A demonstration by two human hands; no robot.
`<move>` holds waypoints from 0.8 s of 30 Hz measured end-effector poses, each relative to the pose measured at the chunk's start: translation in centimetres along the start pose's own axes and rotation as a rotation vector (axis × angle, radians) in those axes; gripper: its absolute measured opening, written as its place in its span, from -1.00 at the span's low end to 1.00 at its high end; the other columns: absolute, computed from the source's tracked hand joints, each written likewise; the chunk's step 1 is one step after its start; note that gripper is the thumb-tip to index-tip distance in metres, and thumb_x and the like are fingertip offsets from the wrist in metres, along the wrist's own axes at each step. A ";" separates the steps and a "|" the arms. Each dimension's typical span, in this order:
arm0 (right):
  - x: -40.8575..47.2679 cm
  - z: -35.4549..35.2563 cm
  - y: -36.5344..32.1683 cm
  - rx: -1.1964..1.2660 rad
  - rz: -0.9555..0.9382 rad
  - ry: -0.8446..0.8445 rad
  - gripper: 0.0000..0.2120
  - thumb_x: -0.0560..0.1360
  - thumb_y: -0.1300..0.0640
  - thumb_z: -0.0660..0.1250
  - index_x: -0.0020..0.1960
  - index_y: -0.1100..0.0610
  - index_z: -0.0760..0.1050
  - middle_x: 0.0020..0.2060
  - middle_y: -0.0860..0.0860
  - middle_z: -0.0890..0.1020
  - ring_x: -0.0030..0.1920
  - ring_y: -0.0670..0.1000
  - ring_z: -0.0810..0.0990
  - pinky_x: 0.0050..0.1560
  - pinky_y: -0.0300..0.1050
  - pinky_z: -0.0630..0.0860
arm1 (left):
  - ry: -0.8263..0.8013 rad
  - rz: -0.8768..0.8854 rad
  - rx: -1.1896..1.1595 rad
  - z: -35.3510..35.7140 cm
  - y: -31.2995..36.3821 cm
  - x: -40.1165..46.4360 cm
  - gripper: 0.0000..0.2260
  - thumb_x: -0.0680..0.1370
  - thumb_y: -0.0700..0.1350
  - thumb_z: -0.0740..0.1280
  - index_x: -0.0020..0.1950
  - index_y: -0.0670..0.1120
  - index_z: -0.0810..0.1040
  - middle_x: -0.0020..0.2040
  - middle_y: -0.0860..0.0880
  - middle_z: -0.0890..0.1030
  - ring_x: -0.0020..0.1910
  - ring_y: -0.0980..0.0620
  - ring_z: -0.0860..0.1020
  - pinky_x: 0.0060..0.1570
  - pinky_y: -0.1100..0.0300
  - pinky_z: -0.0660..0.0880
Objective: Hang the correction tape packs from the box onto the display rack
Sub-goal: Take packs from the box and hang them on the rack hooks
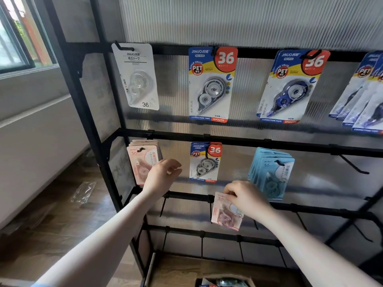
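Observation:
My right hand (246, 196) pinches the top of a pink correction tape pack (224, 216), held in front of the rack's third bar. My left hand (163, 175) hangs in the air with loosely curled fingers, holding nothing, just right of a stack of pink packs (141, 162) hung on the second row's left hook. The black display rack (248, 141) also carries a white pack (137, 77), blue-and-red packs (212, 83) and a light blue stack (271, 172). The cardboard box (226, 282) peeks in at the bottom edge.
Bare black hooks (354, 164) stick out on the right of the second row, and more on the lower bars (163, 206). A crumpled clear plastic wrapper (84, 191) lies on the wooden floor at the left. A window (18, 34) is at the upper left.

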State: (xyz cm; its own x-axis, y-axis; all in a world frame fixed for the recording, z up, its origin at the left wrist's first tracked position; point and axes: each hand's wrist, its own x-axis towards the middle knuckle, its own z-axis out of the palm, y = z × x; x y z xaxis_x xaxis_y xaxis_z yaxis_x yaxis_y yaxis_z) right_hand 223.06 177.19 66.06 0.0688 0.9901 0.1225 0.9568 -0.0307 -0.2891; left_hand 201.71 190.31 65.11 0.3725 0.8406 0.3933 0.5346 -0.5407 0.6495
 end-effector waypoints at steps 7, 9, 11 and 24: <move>0.6 0.2 -0.4 0.044 -0.084 -0.028 -0.92 0.54 0.13 0.28 -0.06 0.09 0.54 -0.09 -0.06 0.60 -0.14 -0.10 0.52 -0.20 -0.30 0.42 | 0.025 -0.100 0.092 -1.5 0.1 -2.5 -0.91 0.50 -0.15 0.37 -0.03 -0.09 0.62 -0.09 -0.01 0.64 -0.16 0.04 0.56 -0.09 0.15 0.51; 1.1 0.3 -1.0 0.061 -0.105 -0.032 -0.93 0.54 0.12 0.28 -0.08 0.08 0.53 -0.10 -0.06 0.61 -0.14 -0.09 0.54 -0.16 -0.22 0.50 | 0.028 -0.159 0.131 -2.1 0.1 -3.3 -0.92 0.49 -0.15 0.37 -0.04 -0.08 0.62 -0.08 -0.01 0.65 -0.14 0.03 0.57 -0.07 0.13 0.51; 1.7 0.4 -2.0 0.062 -0.127 -0.034 -0.93 0.54 0.12 0.27 -0.09 0.07 0.52 -0.13 -0.06 0.61 -0.16 -0.08 0.55 -0.19 -0.20 0.52 | 0.037 -0.216 0.168 -2.9 -0.2 -4.1 -0.91 0.48 -0.14 0.37 -0.04 -0.06 0.62 -0.06 -0.01 0.64 -0.13 0.01 0.57 -0.08 0.14 0.50; 7.8 1.0 -14.6 0.138 -0.289 0.123 -0.87 0.53 0.14 0.29 -0.03 0.14 0.59 -0.09 0.00 0.61 -0.09 0.00 0.56 -0.14 -0.16 0.47 | 0.052 -0.225 0.331 -11.4 -5.6 -6.9 -0.90 0.47 -0.10 0.37 -0.03 -0.02 0.62 -0.08 0.04 0.57 -0.09 0.02 0.55 -0.09 0.22 0.46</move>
State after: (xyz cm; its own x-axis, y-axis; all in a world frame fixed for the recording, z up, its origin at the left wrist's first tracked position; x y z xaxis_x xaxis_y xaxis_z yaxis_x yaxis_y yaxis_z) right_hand 209.32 185.51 70.30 -0.1580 0.9309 0.3294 0.8949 0.2760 -0.3507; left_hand 187.50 187.90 66.25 0.1841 0.9350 0.3030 0.8171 -0.3170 0.4815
